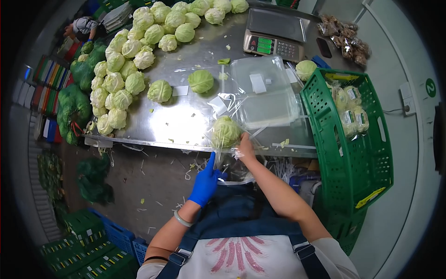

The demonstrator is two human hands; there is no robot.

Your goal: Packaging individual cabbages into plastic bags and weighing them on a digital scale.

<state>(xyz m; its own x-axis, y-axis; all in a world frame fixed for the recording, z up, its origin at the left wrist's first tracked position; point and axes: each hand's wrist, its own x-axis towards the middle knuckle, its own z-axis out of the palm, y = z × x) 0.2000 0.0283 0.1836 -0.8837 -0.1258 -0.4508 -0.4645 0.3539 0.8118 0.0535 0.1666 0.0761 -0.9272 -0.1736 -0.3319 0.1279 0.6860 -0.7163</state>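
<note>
A pale green cabbage [226, 130] sits at the table's front edge inside a clear plastic bag [234, 163], whose loose end hangs towards my apron. My left hand [205, 185], in a blue glove, grips the bag film below the cabbage with its index finger stretched along it. Bare, my right hand [246, 148] pinches the bag's film at the cabbage's right side. A stack of flat clear bags [275, 108] lies just beyond. Two loose cabbages, one on the left [160, 91] and one on the right [201, 81], rest further back.
A heap of cabbages [122, 78] covers the table's left side. At the back stands a digital scale [275, 45]. A green crate [348, 157] with bagged cabbages is on the right, near bagged brown produce [352, 43]. Another person [85, 28] bends at far left.
</note>
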